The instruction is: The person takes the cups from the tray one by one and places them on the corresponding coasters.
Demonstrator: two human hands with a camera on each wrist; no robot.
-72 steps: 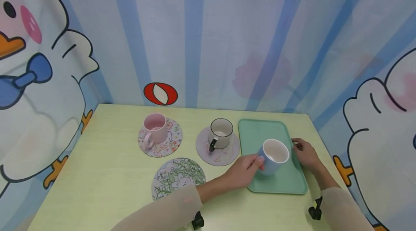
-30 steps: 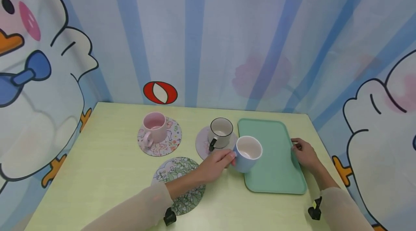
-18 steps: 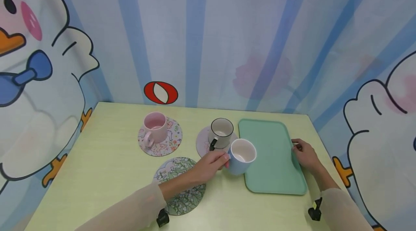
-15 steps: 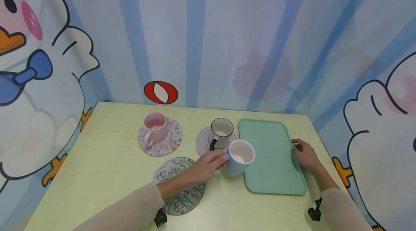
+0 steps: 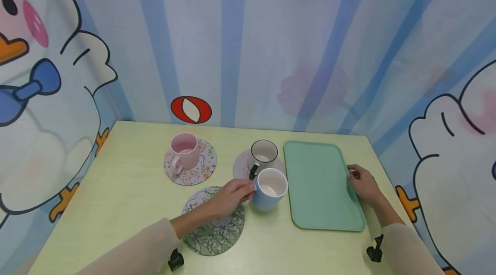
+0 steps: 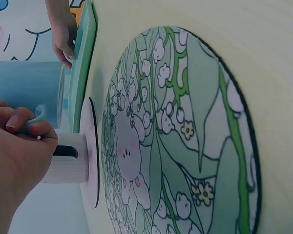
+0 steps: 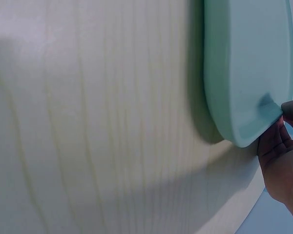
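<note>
My left hand grips the handle of a blue mug, upright with a white inside. In the left wrist view the fingers curl through the handle, and the blue mug is held above the table. Close under my left forearm lies a round green coaster with a white bunny and flowers. Behind the blue mug, a white mug with a black rim and handle stands on a pale purple coaster. My right hand pinches the right edge of a green tray between thumb and fingers.
At the back left a pink mug stands on a flowered round coaster. The pale yellow table ends at a blue striped cartoon backdrop. A dark wrist camera hangs by the right sleeve.
My left hand has carried the blue mug leftward, from over the green tray to beside it, near the green coaster. The right hand and tray have stayed put.
</note>
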